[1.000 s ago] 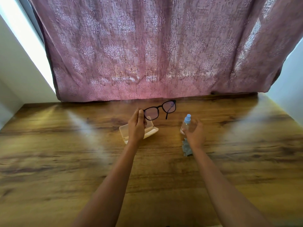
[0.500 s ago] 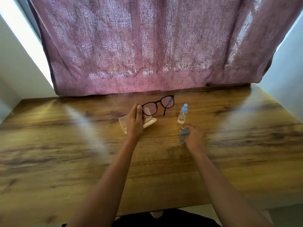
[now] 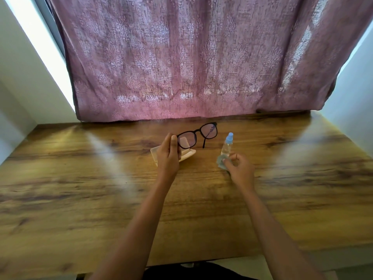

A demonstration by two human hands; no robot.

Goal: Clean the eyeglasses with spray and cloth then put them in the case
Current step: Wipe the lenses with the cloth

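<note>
The left hand (image 3: 168,156) pinches the outer corner of the black, rounded-square eyeglasses (image 3: 198,130) between thumb and curled fingers, lifting them just beyond its fingertips, above the pale, smooth open case (image 3: 189,154) that lies partly under that hand. The right hand (image 3: 240,168), fingers curled, grips a crumpled grey-blue cloth (image 3: 221,161) at its fingertips. The slim clear spray bottle (image 3: 227,145) with a blue cap stands upright just past it on the grained wooden table (image 3: 80,188), before a mauve patterned curtain (image 3: 181,57).
</note>
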